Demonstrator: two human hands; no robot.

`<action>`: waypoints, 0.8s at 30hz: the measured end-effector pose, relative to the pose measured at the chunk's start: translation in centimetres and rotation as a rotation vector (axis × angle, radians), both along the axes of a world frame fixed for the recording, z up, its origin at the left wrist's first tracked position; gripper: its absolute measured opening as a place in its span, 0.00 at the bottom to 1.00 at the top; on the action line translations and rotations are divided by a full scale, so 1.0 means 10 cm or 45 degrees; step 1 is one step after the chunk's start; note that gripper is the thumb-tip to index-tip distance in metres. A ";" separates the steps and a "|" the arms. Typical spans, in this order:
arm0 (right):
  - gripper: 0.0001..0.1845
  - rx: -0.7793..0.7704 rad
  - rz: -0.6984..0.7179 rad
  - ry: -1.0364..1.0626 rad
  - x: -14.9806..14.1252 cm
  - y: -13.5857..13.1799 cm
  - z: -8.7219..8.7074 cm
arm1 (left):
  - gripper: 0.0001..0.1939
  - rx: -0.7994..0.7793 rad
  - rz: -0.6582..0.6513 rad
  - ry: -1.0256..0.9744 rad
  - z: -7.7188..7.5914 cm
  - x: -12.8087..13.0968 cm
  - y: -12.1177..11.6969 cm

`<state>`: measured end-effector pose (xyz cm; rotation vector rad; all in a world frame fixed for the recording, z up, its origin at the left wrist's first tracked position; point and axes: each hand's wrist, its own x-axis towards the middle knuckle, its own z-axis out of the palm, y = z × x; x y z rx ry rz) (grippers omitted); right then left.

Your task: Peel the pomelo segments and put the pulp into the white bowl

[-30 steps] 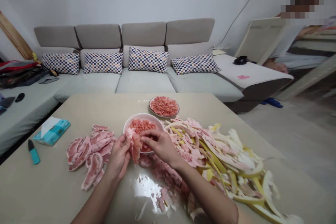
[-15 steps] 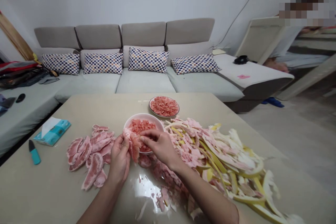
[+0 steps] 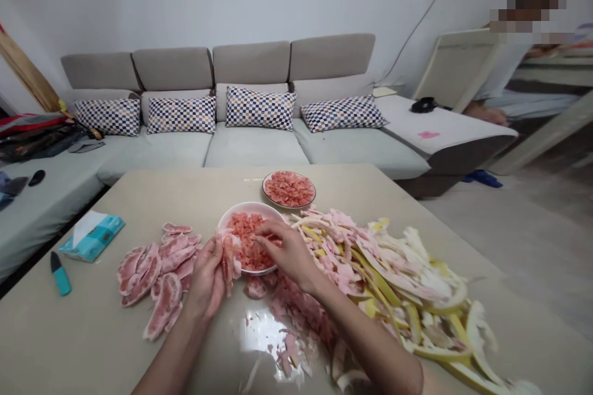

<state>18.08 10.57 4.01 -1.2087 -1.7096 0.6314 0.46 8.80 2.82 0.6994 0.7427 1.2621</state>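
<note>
My left hand [image 3: 208,271] is closed round a partly opened pomelo segment [image 3: 230,259], with its pale skin hanging loose, at the left rim of a white bowl [image 3: 227,217]. Loose red pomelo pulp [image 3: 248,231] fills much of the bowl. My right hand [image 3: 286,253] hovers over the bowl's right side, thumb and fingers pinched together; anything between the fingertips is too small to make out. Left of my left hand lies a pile of unpeeled pomelo segments [image 3: 167,287]. One more segment [image 3: 256,287] sits on the table just below the bowl.
Behind the bowl stands a dark-rimmed plate [image 3: 290,190] of pulp. Heaped pomelo peel [image 3: 384,278] covers the table's right side, with membrane scraps [image 3: 290,349] nearby. A knife [image 3: 60,274] and a tissue pack [image 3: 95,237] lie left. A person [image 3: 504,74] sits at the far right.
My right hand has moved slightly right, away from the segment, and is now over the bowl. The segment in my left hand has shifted a little left, with more loose skin showing.
</note>
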 end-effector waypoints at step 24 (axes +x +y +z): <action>0.05 -0.312 0.169 0.270 -0.22 -0.19 0.16 | 0.14 -0.084 -0.136 -0.154 -0.02 0.11 -0.06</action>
